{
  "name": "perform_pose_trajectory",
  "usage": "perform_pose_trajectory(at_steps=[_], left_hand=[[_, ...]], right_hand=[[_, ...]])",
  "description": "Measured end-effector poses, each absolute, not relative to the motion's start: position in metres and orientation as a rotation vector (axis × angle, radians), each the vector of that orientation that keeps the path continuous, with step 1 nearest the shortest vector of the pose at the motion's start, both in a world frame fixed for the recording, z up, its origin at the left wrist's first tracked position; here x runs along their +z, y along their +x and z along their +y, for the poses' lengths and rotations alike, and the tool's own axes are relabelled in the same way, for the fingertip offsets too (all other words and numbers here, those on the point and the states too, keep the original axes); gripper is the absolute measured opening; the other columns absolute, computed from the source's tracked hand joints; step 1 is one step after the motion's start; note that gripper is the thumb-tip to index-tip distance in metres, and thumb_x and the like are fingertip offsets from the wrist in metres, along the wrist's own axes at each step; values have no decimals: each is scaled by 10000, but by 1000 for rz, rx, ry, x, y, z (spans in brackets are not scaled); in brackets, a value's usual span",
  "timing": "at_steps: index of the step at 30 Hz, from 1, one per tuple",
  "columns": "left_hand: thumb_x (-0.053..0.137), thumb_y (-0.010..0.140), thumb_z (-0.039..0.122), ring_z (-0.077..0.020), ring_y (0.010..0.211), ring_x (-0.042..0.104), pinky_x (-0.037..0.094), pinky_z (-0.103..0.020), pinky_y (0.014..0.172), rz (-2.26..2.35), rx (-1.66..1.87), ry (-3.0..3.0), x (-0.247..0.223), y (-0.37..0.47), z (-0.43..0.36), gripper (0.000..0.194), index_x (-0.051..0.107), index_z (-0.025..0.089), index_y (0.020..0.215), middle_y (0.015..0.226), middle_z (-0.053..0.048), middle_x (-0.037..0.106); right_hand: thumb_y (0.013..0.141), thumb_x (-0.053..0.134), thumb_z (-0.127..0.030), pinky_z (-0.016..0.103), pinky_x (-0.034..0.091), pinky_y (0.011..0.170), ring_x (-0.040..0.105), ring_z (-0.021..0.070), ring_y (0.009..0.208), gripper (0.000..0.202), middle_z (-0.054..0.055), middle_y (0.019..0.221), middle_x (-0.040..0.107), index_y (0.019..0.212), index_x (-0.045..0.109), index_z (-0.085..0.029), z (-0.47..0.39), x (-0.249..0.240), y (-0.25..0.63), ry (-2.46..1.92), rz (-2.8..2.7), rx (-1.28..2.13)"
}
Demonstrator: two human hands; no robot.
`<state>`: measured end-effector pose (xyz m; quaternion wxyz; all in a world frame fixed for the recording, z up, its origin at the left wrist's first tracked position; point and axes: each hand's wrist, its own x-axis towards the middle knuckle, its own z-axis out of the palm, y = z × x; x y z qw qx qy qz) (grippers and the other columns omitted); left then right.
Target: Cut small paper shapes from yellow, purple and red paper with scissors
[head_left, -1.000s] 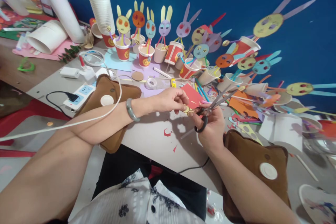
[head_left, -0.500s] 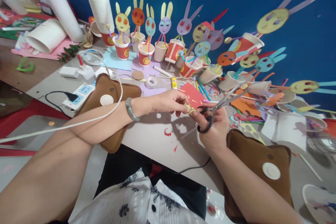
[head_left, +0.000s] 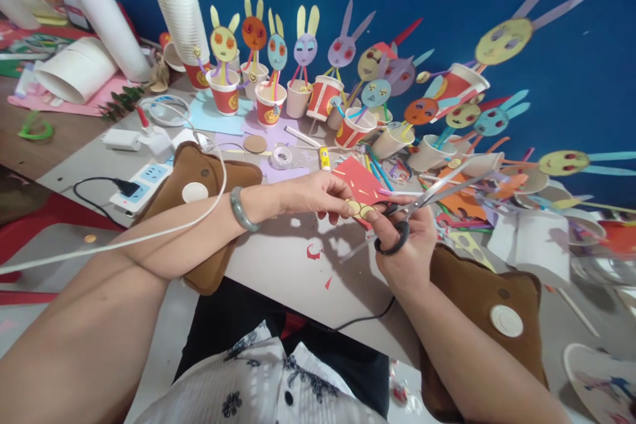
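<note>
Between thumb and fingers, my left hand (head_left: 325, 195) pinches a small yellow paper piece (head_left: 358, 210) with dark round outlines on it. My right hand (head_left: 405, 245) has the black-handled scissors (head_left: 422, 202) around its fingers, their blades parted and pointing up to the right, away from the paper. The right thumb and fingertips also touch the yellow piece from its other side. Just behind the hands lies red paper (head_left: 358, 179) with pale slivers on it. Red scraps (head_left: 314, 252) rest on the table below.
Paper cups with rabbit-faced figures (head_left: 271, 103) line the blue wall. A brown cushion-like warmer (head_left: 481, 305) lies under my right forearm, another (head_left: 199, 172) under my left. A white cable (head_left: 163, 233) crosses my left arm; a power strip (head_left: 144, 185) sits at left.
The yellow piece now shows more of its flat face between my fingertips. The scissors stay in my right hand. The whole view has shifted slightly.
</note>
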<state>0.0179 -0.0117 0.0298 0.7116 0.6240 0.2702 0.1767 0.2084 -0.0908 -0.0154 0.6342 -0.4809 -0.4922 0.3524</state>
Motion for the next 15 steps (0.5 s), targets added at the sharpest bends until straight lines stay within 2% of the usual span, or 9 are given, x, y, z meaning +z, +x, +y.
perform_pose_trajectory(at_steps=[6, 11, 15], left_hand=[[688, 829, 139, -47, 531, 554, 407, -187, 513, 583, 409, 1384, 32, 21, -16, 177, 605, 108, 677, 604, 27, 593], [660, 862, 169, -43, 500, 508, 382, -184, 501, 676, 619, 1320, 30, 23, -17, 151, 614, 117, 727, 573, 33, 584], [639, 884, 170, -37, 509, 492, 371, -183, 510, 758, 795, 1281, 35, 22, -16, 241, 583, 120, 655, 567, 28, 569]], right_hand=[[735, 882, -300, 281, 501, 625, 639, 136, 658, 402, -32, 785, 679, 1027, 610, -260, -92, -16, 208, -1127, -1151, 767], [802, 808, -454, 329, 511, 651, 655, 179, 678, 369, -11, 764, 661, 1018, 575, -268, -95, -9, 207, -1196, -1245, 727], [735, 847, -493, 320, 484, 635, 614, 166, 655, 438, -6, 764, 652, 977, 573, -252, -95, -6, 207, -1285, -1397, 752]])
